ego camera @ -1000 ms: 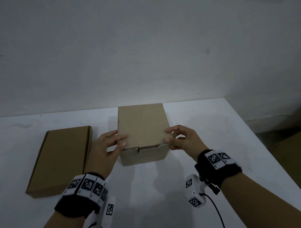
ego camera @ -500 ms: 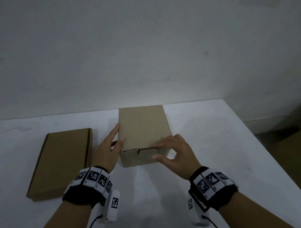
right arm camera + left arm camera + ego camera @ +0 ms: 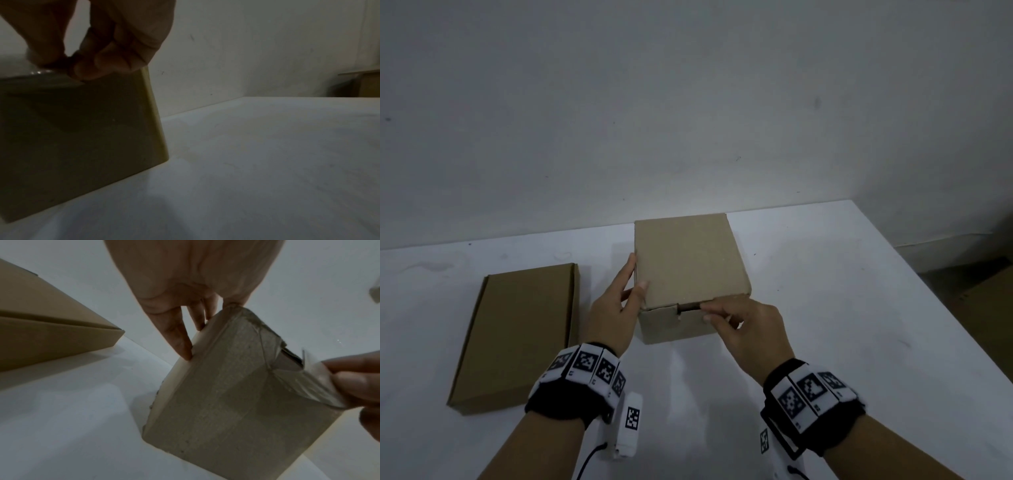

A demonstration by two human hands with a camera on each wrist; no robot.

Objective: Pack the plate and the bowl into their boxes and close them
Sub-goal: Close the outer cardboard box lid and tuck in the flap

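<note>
A tall cardboard box (image 3: 688,270) stands mid-table with its lid down. My left hand (image 3: 626,291) lies flat against its left side, fingers (image 3: 179,337) straight and the thumb on the lid's near-left corner. My right hand (image 3: 709,311) pinches the front edge of the lid at the tuck slot. In the wrist views its fingertips (image 3: 68,65) squeeze a thin, shiny flap there. A flat cardboard box (image 3: 517,335) lies closed to the left. The plate and bowl do not show in any view.
The white table (image 3: 859,308) ends at a grey wall behind and drops off on the right, where more cardboard (image 3: 989,294) sits lower down. The flat box (image 3: 51,329) lies a short gap from my left hand.
My right hand came off the lid's right edge and now pinches its front edge. My left hand slid off the lid top onto the box's left side.
</note>
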